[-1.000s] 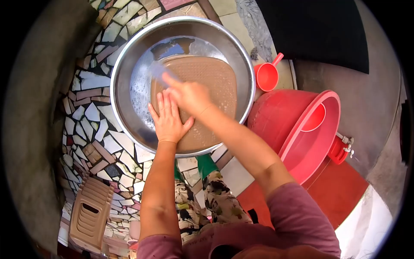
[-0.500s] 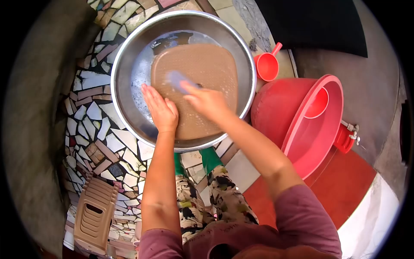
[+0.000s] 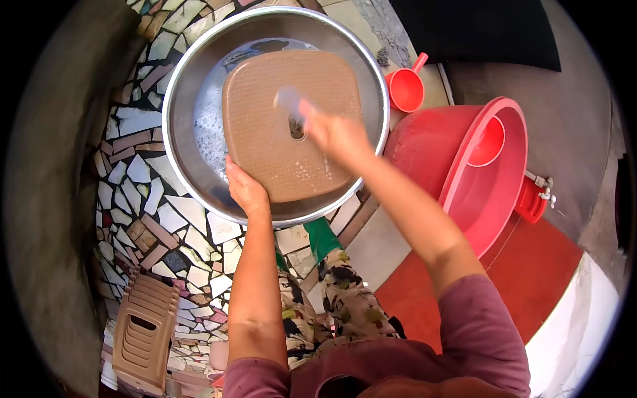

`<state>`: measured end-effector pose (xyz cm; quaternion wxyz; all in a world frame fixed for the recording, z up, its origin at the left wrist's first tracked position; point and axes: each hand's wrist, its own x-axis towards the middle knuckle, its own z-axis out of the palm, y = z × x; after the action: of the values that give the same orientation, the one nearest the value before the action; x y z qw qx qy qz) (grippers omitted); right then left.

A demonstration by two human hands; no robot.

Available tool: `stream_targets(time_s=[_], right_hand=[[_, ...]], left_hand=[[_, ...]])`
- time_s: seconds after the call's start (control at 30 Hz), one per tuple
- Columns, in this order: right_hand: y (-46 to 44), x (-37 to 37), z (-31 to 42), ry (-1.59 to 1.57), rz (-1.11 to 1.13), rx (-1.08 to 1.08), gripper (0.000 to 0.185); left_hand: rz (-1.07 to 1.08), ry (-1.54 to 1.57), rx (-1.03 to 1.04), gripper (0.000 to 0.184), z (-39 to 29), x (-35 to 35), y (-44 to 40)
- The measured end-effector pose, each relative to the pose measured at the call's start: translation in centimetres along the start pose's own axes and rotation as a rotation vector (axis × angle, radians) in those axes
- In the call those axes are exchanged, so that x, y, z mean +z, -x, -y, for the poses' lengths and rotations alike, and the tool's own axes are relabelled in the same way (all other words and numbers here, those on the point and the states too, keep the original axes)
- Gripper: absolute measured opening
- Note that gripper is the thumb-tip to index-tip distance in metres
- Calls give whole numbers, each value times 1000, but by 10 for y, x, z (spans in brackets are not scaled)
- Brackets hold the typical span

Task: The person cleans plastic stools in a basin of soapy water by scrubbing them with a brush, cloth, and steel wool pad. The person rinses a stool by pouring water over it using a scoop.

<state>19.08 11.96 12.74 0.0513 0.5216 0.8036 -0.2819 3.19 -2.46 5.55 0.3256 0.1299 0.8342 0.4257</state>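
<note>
Hands: the left one (image 3: 248, 189) grips the edge of the brown panel (image 3: 285, 156); the right one (image 3: 335, 136) closes on a blurred brush (image 3: 290, 99) over it; the panel sits in the metal basin (image 3: 178, 159).

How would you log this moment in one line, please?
right hand: holds blurred bluish tool over brown panel | left hand: at panel's edge | metal basin: holds panel and suds | red tub: beside basin
</note>
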Motion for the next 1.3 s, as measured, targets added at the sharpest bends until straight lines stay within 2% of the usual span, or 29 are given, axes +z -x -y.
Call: stream_targets(time_s=[0.03,0.13,0.2,0.27,0.33,0.4,0.47,0.5,0.57,0.6,0.63,0.67,0.73,0.8,0.87,0.9,0.97,1.03,1.07,1.13,1.2,1.23,1.3], right_hand=[[-24,-19,-3,-84,-70,160,40],[-40,-14,5,-123,-208,111,43],[26,16,1,-58,-30,47,46],[86,20,-24,61,-26,16,46],[114,13,-44,-61,-49,135,45],[57,-9,-57,-40,-185,248,45],[-16,-30,-59,-86,-375,136,45],[-18,-29,-54,-94,-372,139,45],[-14,-41,-46,-162,-296,339,45],[15,-21,-56,-168,-327,273,46],[53,-11,-55,-155,-173,317,47],[88,20,-66,-148,-403,86,48],[95,18,-55,-332,-426,169,47],[41,-6,-52,-360,-277,352,45],[-29,-36,-41,-279,-296,338,45],[-32,-31,-37,-288,-297,336,45],[-12,-27,-39,-253,-340,345,45],[69,7,-33,-275,-192,377,45],[113,46,-32,-218,-217,307,46],[172,76,5,-165,-131,295,48],[175,84,28,-211,-253,253,50],[166,83,28,-143,-227,254,49],[154,86,-7,-161,-339,283,47]], left_hand=[[-16,-50,3,56,-1,-1,1],[-19,-132,-23,58,-3,-3,5],[-6,-144,-44,61,-14,-2,6],[-5,-252,-131,68,-21,-3,8],[-14,-232,-113,72,-25,-4,11],[-20,-287,-162,72,-35,-3,14],[-41,-268,-132,71,-36,3,15],[-66,-252,-117,72,-35,2,17],[-54,-283,-116,72,-28,2,18],[-54,-300,-120,72,-29,3,15],[-55,-283,-113,72,-37,6,13],[-44,-277,-127,71,-41,6,15],[-35,-299,-160,70,-38,-1,20],[-59,-332,-140,69,-33,4,18],[-90,-290,-115,69,-31,8,16],[-90,-303,-114,71,-30,7,16],[-35,-336,-109,72,-29,7,21],[-32,-294,-129,74,-32,8,19],[-25,-295,-126,74,-33,10,18],[-30,-283,-118,77,-33,8,23],[-42,-315,-101,80,-28,11,23],[-71,-341,-88,82,-25,13,22],[-53,-301,-52,83,-18,19,17]])
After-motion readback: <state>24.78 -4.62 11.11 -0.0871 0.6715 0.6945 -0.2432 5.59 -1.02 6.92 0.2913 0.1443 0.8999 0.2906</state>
